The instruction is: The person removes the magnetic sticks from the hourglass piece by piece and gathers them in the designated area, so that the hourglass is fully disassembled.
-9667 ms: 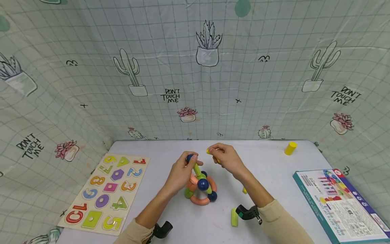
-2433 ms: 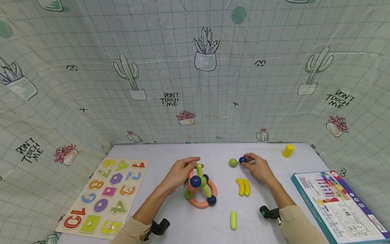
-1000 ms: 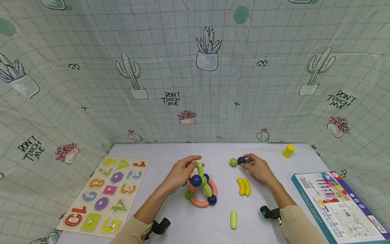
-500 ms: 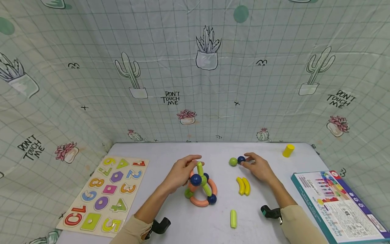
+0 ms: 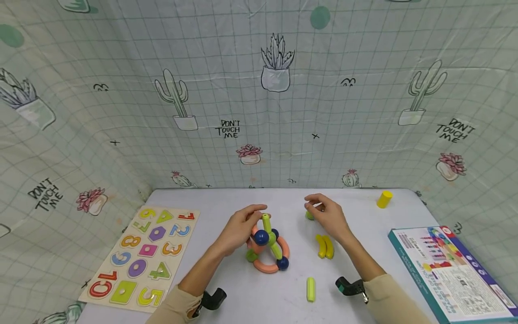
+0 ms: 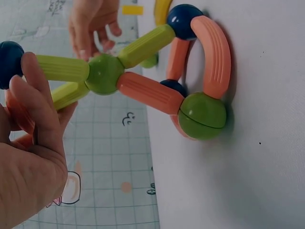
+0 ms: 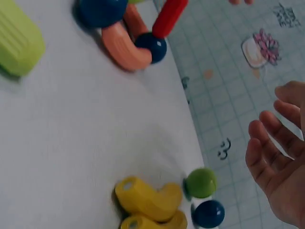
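Note:
My left hand (image 5: pixel 241 228) holds the upper part of a magnetic stick-and-ball structure (image 6: pixel 150 93) made of green and coral sticks and blue and green balls. Its fingers curl at a green stick near a dark blue ball (image 6: pixel 8 64). The structure's coral ring base (image 5: pixel 265 269) rests on the table. My right hand (image 5: pixel 328 217) hovers with loosely bent fingers and nothing in them. Below it, the right wrist view shows a green ball (image 7: pixel 201 182) beside a dark blue ball (image 7: pixel 208 213); the hand covers the blue one in the head view.
Two yellow curved sticks (image 5: pixel 325 246) lie side by side near my right forearm, with a green stick (image 5: pixel 310 289) closer to me. A yellow cylinder (image 5: pixel 384 199) stands at the back right. A number puzzle board (image 5: pixel 139 258) lies left, a flat box (image 5: pixel 453 272) right.
Yellow sticks from my right hand now lie on the table. That hand then moved the blue ball beside the green one, let go and shifted left. My left hand stays at the structure.

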A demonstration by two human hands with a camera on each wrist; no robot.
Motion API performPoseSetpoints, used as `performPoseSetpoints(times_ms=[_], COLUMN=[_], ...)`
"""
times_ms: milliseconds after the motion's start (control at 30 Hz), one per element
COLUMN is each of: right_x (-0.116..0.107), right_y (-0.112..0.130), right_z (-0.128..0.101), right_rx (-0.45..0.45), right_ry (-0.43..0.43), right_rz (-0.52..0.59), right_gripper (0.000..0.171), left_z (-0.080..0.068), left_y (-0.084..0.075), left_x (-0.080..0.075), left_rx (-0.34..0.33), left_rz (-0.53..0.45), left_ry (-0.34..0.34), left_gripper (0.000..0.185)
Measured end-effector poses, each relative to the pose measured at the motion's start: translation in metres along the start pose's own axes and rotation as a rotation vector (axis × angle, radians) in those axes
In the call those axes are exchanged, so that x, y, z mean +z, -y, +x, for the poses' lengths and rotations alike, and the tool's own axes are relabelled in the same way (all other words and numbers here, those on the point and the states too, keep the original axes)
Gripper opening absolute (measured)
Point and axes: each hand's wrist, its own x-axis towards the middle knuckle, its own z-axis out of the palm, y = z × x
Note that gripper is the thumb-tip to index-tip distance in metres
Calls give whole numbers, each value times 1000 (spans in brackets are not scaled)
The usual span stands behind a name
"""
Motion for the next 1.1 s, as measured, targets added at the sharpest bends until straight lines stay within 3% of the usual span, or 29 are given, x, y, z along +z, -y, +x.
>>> performPoseSetpoints(times_ms=[267,433,833,1100], right_x=[32,48,59,62], right_y=[39,49,56,54], right_z=[-4,-6,-12,-12], right_rx=[-138,-145,-159,-222], right_ry=[330,450,411,356], right_rz=[153,222,229,187], right_gripper=[39,42,41,38], left_z=[-1,-2,-6,-8], left_y=[1,2,6,1], left_x=[-3,-6,-8,-7], left_rx=[-15,-22,-37,-49], left_rz=[-44,-46,-109,-85], left_ry=[14,19,25,81], left_gripper=[39,40,42,66])
